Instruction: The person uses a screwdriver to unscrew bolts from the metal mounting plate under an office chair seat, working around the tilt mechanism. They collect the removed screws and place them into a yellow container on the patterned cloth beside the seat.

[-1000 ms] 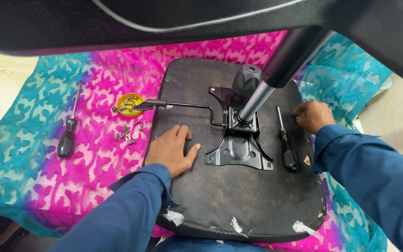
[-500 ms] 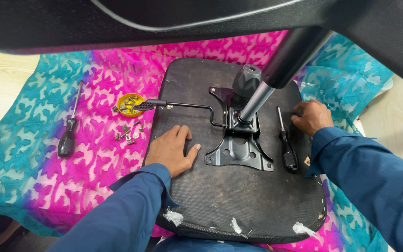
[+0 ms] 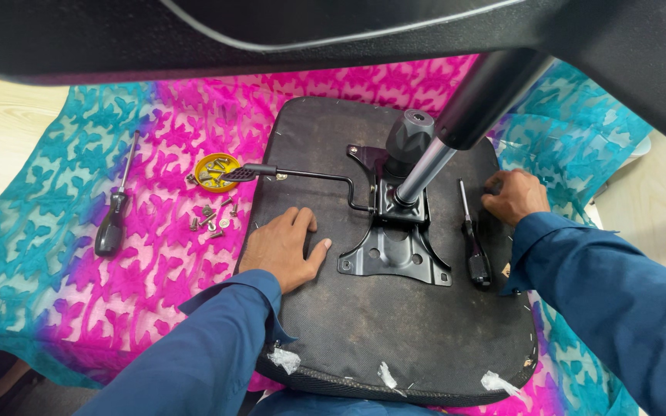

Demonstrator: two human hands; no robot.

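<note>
An upturned black chair seat (image 3: 395,331) lies on a pink and teal cloth (image 3: 79,254). A black metal bracket (image 3: 396,248) with a lever (image 3: 302,174) and a gas cylinder (image 3: 456,131) is mounted at its middle. My left hand (image 3: 285,245) rests flat on the seat's left part, fingers together, holding nothing. My right hand (image 3: 513,196) presses on the seat's right edge, fingers curled, just right of a black-handled screwdriver (image 3: 472,239) lying on the seat.
A second screwdriver (image 3: 113,212) lies on the cloth at the left. A small yellow dish (image 3: 213,171) of screws sits near the lever's tip, with several loose screws (image 3: 211,219) beside it. A dark chair part (image 3: 333,31) overhangs the top of the view.
My right hand has shifted slightly along the seat's right edge. My left hand stays flat in the same place.
</note>
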